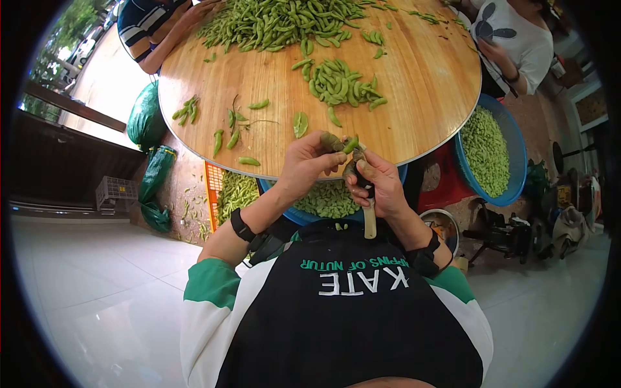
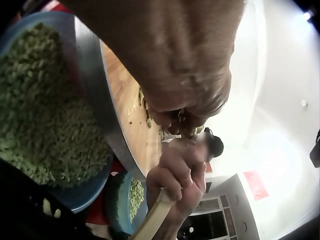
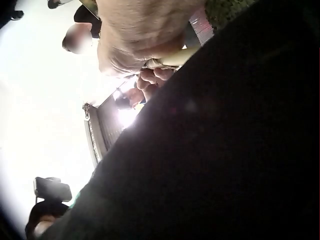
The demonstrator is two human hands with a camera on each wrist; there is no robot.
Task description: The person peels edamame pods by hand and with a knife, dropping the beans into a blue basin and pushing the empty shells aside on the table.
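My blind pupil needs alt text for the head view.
A person's left hand pinches a green pod; their right hand grips a pale-handled tool at a round wooden table with piled pods. Below is a blue basin of shelled beans.

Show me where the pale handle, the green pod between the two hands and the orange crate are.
Pale handle (image 1: 369,223): head view, middle of its visible length.
Green pod (image 1: 351,144): head view, its middle.
Orange crate (image 1: 213,187): head view, its side wall.
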